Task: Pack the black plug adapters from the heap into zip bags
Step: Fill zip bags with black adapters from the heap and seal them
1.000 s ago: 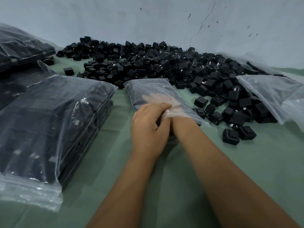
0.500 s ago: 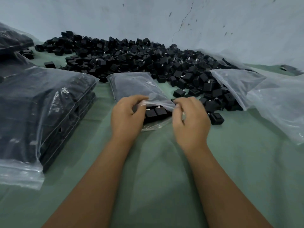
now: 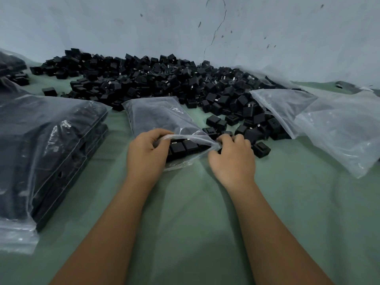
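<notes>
A clear zip bag point(image 3: 160, 118) filled with black plug adapters lies flat in front of me, its open mouth toward me. Rows of adapters point(image 3: 185, 146) show through the mouth. My left hand point(image 3: 146, 155) pinches the left end of the mouth's upper edge. My right hand point(image 3: 233, 157) pinches the right end of the same edge, fingers curled. A big heap of loose black adapters point(image 3: 164, 83) spreads behind and to the right of the bag.
A stack of filled zip bags point(image 3: 47, 145) sits at my left. A pile of unfilled clear bags point(image 3: 329, 124) lies at the right, partly over the heap. A blue wall point(image 3: 185, 27) closes the back. Green cloth point(image 3: 195, 212) covers the surface.
My right hand came out of the bag's mouth and now pinches the right end of its edge. My left hand keeps the left end. The hands have drawn apart along the mouth.
</notes>
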### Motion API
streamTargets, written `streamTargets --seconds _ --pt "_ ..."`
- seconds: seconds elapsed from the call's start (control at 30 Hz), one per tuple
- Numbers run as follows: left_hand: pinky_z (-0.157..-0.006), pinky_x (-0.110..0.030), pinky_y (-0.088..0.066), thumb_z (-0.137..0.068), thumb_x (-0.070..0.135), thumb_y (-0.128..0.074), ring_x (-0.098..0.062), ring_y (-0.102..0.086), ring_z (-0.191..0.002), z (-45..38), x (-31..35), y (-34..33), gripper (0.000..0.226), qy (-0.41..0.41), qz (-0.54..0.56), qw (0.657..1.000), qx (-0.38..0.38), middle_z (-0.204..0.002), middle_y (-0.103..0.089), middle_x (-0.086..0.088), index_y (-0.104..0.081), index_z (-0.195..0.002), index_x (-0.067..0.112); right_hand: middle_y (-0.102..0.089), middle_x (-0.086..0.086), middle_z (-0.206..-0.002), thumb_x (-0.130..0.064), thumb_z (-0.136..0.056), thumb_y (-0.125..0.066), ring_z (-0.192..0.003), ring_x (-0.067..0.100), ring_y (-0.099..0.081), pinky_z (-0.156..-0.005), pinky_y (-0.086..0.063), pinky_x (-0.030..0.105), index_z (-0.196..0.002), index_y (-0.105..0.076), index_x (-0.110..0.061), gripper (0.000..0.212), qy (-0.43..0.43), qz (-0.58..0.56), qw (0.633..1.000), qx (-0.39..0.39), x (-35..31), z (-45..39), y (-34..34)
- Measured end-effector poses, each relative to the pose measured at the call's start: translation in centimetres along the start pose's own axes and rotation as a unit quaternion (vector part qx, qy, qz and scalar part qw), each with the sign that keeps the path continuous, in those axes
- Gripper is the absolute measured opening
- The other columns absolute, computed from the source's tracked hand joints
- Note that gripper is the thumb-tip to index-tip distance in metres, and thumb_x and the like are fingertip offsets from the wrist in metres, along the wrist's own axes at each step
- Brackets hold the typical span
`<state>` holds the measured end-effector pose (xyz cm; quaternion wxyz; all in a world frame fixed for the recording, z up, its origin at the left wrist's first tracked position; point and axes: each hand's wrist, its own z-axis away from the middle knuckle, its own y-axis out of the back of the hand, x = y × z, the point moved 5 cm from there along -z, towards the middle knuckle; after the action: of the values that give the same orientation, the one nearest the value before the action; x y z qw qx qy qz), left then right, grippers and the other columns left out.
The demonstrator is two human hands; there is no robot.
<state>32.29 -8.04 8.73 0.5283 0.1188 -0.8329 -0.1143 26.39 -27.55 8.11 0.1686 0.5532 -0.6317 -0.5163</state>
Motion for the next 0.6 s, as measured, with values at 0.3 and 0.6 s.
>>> streamTargets --seconds 0.3,0.6 --pt "-0.073 -0.019 -0.051 -0.079 0.035 -0.055 -0.003 -0.066 -0.083 0.1 0.1 -0.1 0.018 0.029 0.075 0.997 -0.011 -0.083 -0.072 0.017 -0.073 -0.083 0.036 -0.048 0.001 -0.108 -0.006 -0.072 -0.058 -0.102 0.02 -0.049 -0.081 -0.035 0.012 -0.109 -0.058 -0.009 0.037 0.067 -0.263 0.947 0.171 -1.6 0.6 3.4" --pt "-0.072 -0.015 -0.051 -0.084 0.027 -0.059 -0.004 -0.068 -0.086 -0.1 0.0 -0.2 0.019 0.034 0.113 0.993 -0.012 -0.088 -0.074 0.012 -0.075 -0.092 0.026 -0.044 -0.002 -0.096 -0.012 -0.073 -0.063 -0.074 0.015 -0.05 -0.054 -0.05 0.036 -0.086 -0.05 -0.013 0.018 0.231 -0.229 0.943 0.065 -6.5 2.8 1.5"
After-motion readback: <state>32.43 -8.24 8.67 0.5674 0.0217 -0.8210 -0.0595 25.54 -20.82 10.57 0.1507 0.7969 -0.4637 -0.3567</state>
